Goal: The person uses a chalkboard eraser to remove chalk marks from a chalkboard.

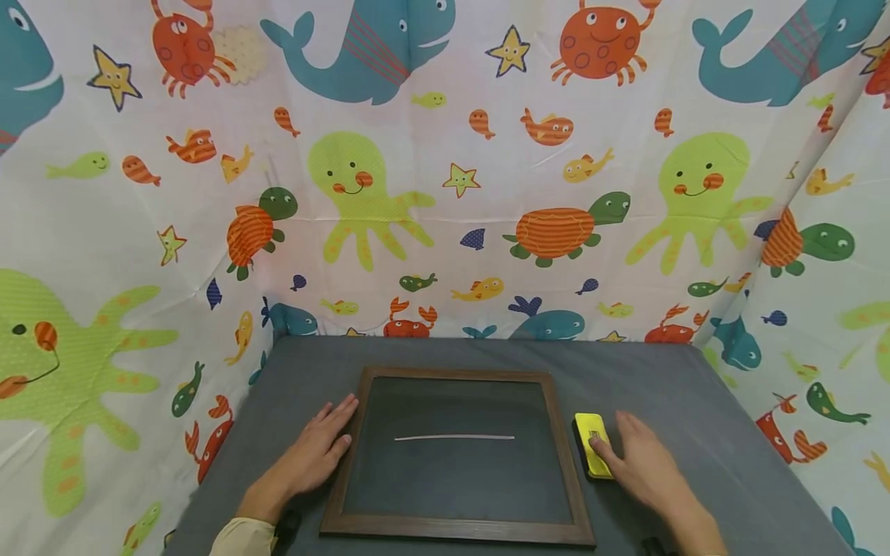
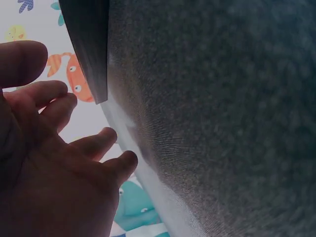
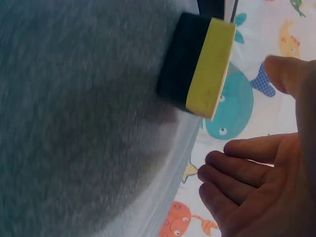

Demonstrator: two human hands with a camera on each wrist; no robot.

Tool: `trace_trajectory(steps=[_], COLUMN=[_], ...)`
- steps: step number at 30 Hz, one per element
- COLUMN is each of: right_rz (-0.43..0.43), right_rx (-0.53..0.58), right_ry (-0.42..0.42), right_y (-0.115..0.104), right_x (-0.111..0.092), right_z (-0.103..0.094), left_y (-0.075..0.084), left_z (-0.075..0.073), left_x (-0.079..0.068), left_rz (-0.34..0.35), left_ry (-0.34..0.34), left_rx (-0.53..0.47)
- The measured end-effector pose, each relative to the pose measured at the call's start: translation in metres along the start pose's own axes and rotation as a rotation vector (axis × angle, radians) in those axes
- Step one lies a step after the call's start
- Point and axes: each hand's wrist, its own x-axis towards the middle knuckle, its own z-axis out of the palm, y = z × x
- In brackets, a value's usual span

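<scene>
The yellow-and-black chalkboard eraser [image 1: 591,428] lies on the bench [image 1: 640,374], just right of the framed chalkboard [image 1: 455,471]. It looks light, its dark base probably soft; pinch its long sides. The right hand [image 1: 645,463] (empty, fingers extended) is near it; the left hand [image 1: 309,452], likewise, flanks the chalkboard.

The head camera faces forward and down over the table [image 1: 640,374]. Wrist cameras look low across it, close up. Head and right wrist share the eraser [image 1: 589,428].
</scene>
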Motion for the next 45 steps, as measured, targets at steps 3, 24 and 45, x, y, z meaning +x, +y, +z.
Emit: trace_trajectory(steps=[3,24,45], right_rz=[-0.004,0.066,0.118], right_rx=[-0.004,-0.03,-0.002], right_ry=[0.003,0.054,0.029], right_y=[-0.004,-0.021,-0.025], right_x=[0.001,0.007,0.011], right_z=[0.004,0.017,0.005], left_y=[0.0,-0.003,-0.006], left_z=[0.001,0.005,0.005], left_x=[0.0,0.001,0.001], left_rz=[-0.006,-0.049,-0.061], left_ry=[-0.03,-0.116,-0.146], left_rx=[-0.004,0.007,-0.023])
